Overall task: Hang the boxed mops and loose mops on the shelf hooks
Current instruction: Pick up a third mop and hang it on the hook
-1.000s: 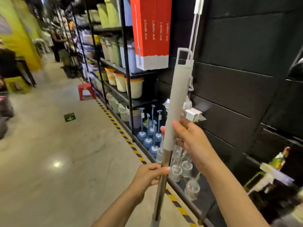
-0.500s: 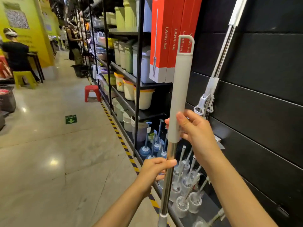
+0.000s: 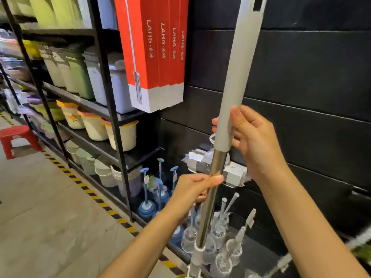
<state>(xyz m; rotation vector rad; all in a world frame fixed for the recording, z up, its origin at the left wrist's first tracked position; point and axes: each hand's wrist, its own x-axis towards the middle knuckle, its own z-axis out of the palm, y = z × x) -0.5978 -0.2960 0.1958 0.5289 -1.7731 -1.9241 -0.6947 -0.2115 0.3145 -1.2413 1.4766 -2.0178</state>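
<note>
Loose mop [image 3: 236, 77] raised higher, right hand [image 3: 255, 137] grip grasping matte grey sleeve, left hand [image 3: 192, 189] grasping shiny steel pole.

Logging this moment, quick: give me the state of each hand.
Left hand: closed around the steel shaft of the loose mop.
Right hand: closed around the mop's grey grip sleeve, just above the steel.

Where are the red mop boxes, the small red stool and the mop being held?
Red cardboard mop boxes [image 3: 154, 57], head view, front face.
Small red plastic stool [image 3: 15, 131], head view, seat.
Grey-handled steel mop pole [image 3: 234, 81], head view, grey grip.
</note>
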